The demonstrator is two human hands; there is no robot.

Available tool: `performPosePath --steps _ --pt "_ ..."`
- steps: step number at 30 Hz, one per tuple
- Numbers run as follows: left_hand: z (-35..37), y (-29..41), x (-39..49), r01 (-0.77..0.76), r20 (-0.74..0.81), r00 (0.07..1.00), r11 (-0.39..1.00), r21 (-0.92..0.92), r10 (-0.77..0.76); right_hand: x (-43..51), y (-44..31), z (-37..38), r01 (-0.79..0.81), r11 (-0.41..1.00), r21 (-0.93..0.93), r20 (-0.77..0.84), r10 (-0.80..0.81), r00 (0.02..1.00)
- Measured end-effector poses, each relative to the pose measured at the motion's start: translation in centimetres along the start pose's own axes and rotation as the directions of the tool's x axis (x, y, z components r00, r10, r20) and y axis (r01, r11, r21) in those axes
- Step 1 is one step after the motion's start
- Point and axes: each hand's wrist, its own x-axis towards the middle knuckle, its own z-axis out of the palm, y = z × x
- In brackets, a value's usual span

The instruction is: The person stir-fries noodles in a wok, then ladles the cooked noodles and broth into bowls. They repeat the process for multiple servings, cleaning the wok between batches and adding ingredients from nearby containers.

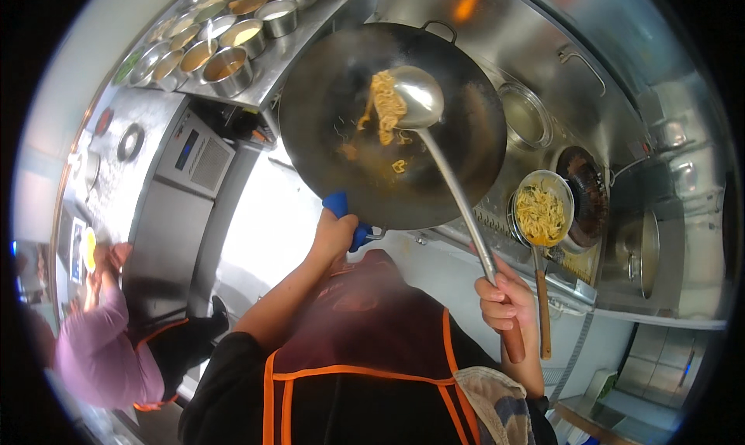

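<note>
My left hand [335, 236] grips the near handle of a large dark wok [326, 154] through a blue cloth [336, 204]. In my right hand [507, 298] is the wooden handle end of a long steel ladle [420, 99], its bowl low over the wok. Against the left side of the ladle bowl sits a clump of brown noodles [387, 107]; whether it rests in the bowl or beside it I cannot tell. Small scraps of food [398, 165] stick to the wok's near wall. The wok is tipped toward me.
Right of the wok, a wooden-handled strainer [563, 184] holds shredded yellow-green food [540, 212]. Behind it are a dark round scrubbing brush or burner [585, 197] and a water-filled round basin [524, 119]. Several steel pots of sauces [227, 72] crowd the left counter. A co-worker [105, 352] stands at left.
</note>
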Motion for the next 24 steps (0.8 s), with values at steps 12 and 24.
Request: performPosePath --steps 12,24 --pt "-2.3 -3.2 -3.4 0.256 0.151 0.964 0.912 -0.321 -0.218 -2.2 1.1 -2.2 -0.047 0.994 0.094 -0.019 0.049 0.999" --pt "-2.7 -3.0 -0.6 0.289 0.236 0.945 0.913 -0.287 -0.224 -1.4 2.1 0.4 -0.025 0.949 -0.314 -0.478 -0.135 0.868"
